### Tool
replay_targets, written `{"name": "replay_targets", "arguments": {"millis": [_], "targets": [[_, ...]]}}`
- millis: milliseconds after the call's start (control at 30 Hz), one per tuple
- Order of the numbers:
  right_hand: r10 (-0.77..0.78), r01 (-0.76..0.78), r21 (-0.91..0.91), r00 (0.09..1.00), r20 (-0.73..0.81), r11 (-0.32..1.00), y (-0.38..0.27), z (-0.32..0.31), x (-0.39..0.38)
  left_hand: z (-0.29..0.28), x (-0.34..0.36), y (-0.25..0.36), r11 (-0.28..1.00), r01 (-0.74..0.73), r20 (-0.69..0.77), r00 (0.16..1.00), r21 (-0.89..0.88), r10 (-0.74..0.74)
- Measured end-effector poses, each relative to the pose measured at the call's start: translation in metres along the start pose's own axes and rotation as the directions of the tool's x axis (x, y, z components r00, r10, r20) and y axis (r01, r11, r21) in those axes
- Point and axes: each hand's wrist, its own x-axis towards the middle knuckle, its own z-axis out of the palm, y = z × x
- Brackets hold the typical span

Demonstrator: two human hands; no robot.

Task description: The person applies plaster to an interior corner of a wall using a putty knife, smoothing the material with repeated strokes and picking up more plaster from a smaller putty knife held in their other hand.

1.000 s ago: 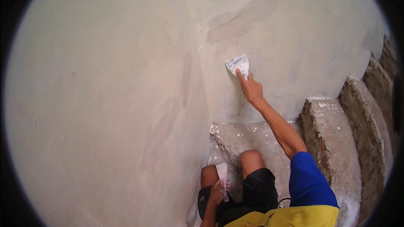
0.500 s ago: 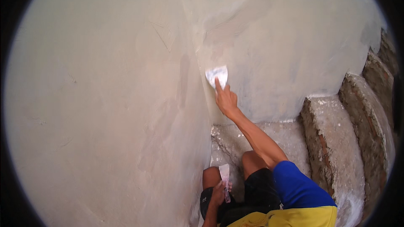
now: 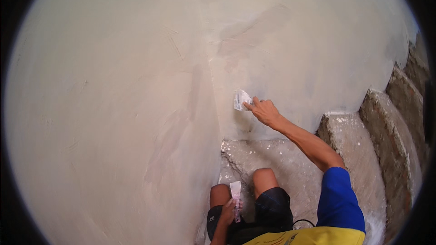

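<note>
With my right hand (image 3: 265, 110) I grip a wide putty knife (image 3: 240, 99), its whitish blade against the plastered right wall (image 3: 309, 63) just beside the inside corner. My index finger lies along the blade, and the handle is hidden in the hand. Low down by my left knee, my left hand (image 3: 228, 212) is closed around a second, narrower putty knife (image 3: 235, 189). That one points upward, its blade smeared with pale putty, and it touches no wall.
The left plastered wall (image 3: 100, 122) rises close on my left and meets the right wall at the corner. A rough concrete landing (image 3: 290, 163) lies at my legs. Bare concrete steps (image 3: 359, 140) climb along the right side, with crumbly edges.
My right hand has drawn its putty knife down and to the right, and the blade has turned from pointing up to pointing left. My left hand keeps its hold near the knee.
</note>
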Motion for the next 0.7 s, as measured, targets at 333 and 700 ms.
{"name": "replay_targets", "arguments": {"millis": [333, 700], "targets": [[-0.245, 0.157, -0.268, 0.91, -0.334, 0.95, 0.015, -0.098, 0.08, -0.005, -0.001, 0.0, 1.0, 0.021, 0.026, 0.999, -0.01, -0.02], [-0.296, 0.073, -0.475, 0.861, -0.414, 0.877, 0.023, -0.1, 0.085, -0.02, 0.012, -0.02, 0.999, -0.001, 0.067, 0.998, -0.052, 0.005]]}}
